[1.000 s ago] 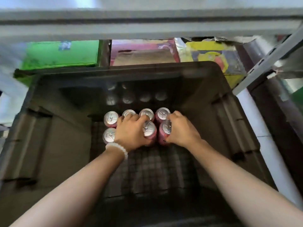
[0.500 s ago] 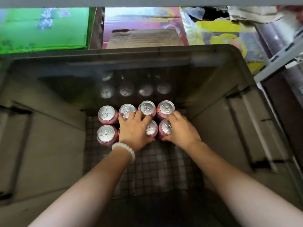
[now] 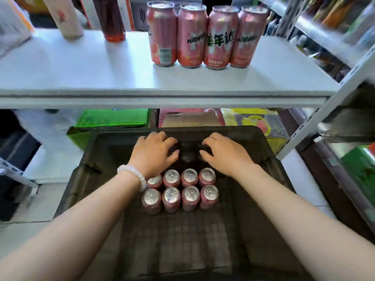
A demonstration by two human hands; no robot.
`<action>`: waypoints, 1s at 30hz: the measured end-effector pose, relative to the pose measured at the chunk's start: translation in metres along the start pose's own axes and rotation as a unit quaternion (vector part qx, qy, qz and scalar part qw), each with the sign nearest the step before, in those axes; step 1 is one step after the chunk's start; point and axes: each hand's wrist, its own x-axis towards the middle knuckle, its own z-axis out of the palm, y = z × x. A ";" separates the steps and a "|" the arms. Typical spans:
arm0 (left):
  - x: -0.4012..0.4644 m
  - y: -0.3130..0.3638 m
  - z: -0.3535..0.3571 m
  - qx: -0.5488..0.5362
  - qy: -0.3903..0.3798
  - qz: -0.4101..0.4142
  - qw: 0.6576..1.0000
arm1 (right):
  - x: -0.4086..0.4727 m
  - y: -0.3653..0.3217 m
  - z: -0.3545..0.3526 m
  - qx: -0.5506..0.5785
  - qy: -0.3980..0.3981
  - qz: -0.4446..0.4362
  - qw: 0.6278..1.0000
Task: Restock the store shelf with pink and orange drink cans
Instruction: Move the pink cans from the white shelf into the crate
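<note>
While hands [image 3: 189, 153] hover, cylindrical pink cans [image 3: 180, 192], ribbed crate [image 3: 269, 179]

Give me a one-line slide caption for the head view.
Both hands, left and right, empty above eight pink cans in a dark crate; four more on the shelf.

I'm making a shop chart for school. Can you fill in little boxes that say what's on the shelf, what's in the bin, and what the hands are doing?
Shelf: four tall pink drink cans standing upright in a row on the white shelf board
Bin: dark plastic crate holding eight pink cans, two rows of four
Left hand: empty, fingers spread, above the crate's far end
Right hand: empty, fingers spread, above the crate's far end
Orange cans: none seen
</note>
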 end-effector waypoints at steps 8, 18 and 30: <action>0.029 -0.035 -0.120 -0.015 0.174 0.014 0.985 | 0.042 -0.041 -0.117 -0.006 0.136 -0.045 0.990; 0.117 -0.065 -0.200 0.006 0.192 -0.035 0.981 | 0.133 -0.049 -0.212 -0.079 0.191 -0.067 0.976; 0.170 -0.063 -0.196 -0.083 0.130 -0.049 0.987 | 0.171 -0.027 -0.200 -0.097 0.126 -0.043 0.986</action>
